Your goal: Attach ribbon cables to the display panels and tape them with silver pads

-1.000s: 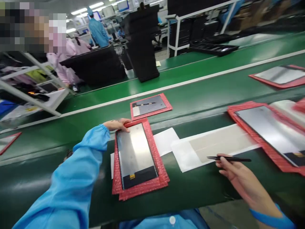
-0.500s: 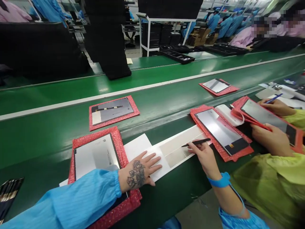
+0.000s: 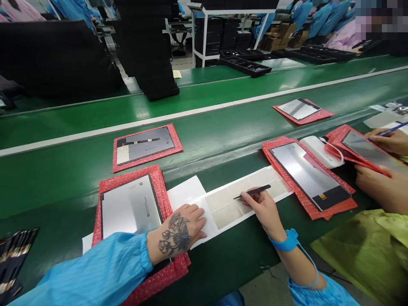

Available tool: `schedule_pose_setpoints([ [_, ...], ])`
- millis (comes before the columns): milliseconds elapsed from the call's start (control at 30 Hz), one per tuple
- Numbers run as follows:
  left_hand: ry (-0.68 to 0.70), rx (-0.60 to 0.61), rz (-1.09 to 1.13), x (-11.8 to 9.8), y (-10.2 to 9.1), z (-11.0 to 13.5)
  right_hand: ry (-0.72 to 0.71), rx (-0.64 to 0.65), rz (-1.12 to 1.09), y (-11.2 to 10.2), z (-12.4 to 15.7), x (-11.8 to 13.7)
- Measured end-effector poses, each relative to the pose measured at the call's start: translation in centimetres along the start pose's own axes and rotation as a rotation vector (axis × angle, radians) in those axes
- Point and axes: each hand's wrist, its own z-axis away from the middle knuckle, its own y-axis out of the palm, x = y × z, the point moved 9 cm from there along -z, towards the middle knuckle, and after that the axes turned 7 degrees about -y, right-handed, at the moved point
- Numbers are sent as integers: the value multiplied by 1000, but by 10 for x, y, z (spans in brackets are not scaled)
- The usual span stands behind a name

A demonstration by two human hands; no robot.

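Head-camera view over a green counter. Left hand, tattooed on the back, lying flat, fingers spread, pressing on the near end of a white paper strip laid across the counter. Right hand pinching black tweezers between thumb and fingers, tips angled down over beige film patches on the strip; contact between tips and film not resolved. Just left of the strip, a display panel on a red bubble-wrap sleeve, its near part beneath the left forearm in a blue sleeve. Beyond the far end of the strip, a second panel on its own red sleeve, very close to the strip, with touching not resolved. Blue strap around the right wrist. At far right, a co-worker's hand on a further panel, apart from the strip.

Possible faults, as judged from this layout: film scratched or torn by tweezer tips under excess pressure or at a poor angle; patches displaced by a sliding left hand; panel face scuffed by a dragged cuff or wrist; second panel marked by a slip of the tweezers; static damage from a loose wrist strap.
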Motion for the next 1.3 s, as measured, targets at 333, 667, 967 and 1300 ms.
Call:
schedule_pose_setpoints([
  [333,103,120,-38,-68,18,-51,26,-3,33,-1,-1,-2],
  [667,119,-95,97,-62,23,-53,9,-1,45,1,-8,1],
  [967,99,-64,33,-64,24,-53,-61,-2,76,10,-8,27],
  [1300,-28,-81,14,-69,15,-49,-449,95,8,76,42,152],
])
